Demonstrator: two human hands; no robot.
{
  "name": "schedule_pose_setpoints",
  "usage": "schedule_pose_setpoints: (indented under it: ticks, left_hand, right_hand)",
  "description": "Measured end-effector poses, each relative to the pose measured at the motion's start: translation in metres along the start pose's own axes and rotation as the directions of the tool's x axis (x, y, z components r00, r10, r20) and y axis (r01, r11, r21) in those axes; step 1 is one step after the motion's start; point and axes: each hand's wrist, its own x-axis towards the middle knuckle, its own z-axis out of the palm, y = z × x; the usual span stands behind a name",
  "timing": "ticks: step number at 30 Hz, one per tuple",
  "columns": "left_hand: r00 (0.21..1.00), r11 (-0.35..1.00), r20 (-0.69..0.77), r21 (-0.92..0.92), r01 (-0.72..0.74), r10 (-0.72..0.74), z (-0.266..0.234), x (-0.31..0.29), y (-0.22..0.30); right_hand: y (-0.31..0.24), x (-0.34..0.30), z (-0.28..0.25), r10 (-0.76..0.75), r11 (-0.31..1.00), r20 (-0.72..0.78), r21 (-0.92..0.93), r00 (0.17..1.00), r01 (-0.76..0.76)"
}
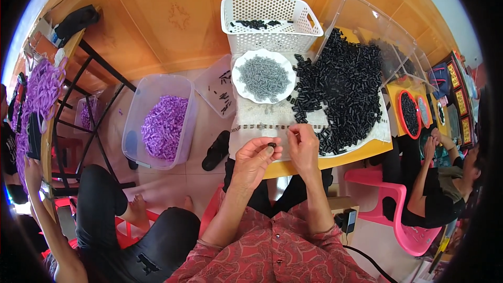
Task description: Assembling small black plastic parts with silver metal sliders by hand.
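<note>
My left hand (pixel 252 158) is closed, pinching a small black plastic piece (pixel 271 145) between thumb and fingertips above the table's near edge. Just to its right, my right hand (pixel 304 149) has its fingers pressed together; whatever they hold is too small to make out. Beyond the hands stands a white scalloped plate (pixel 262 53) heaped with small grey clear-looking pieces (pixel 263 77). A large pile of short black tubular pieces (pixel 348 89) spreads over the white cloth (pixel 251 118) to the right, reaching close to my right hand.
A white perforated basket (pixel 272 41) with some black pieces stands at the back. Behind the pile, a clear plastic bin (pixel 377 18) lies tipped. To the left sits a tub (pixel 126 141) of purple pieces (pixel 165 126). People work on both sides; a pink chair (pixel 401 220) stands right.
</note>
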Motion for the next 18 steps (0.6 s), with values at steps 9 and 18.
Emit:
schedule_pose_setpoints:
  ticks: [9,18]
  left_hand:
    - [0.999,0.959,0.025,-0.278,0.053,-0.049,-0.001,-0.004,-0.009]
    - [0.995,0.944,0.053,-0.314,0.098,-0.086,0.012,-0.013,-0.014]
  right_hand:
    - [-0.042,-0.028,-0.038,0.125,0.795,0.136,0.578,0.983,-0.181]
    - [-0.052,-0.038,-0.047,0.066,0.799,0.162,0.582,0.985,-0.149]
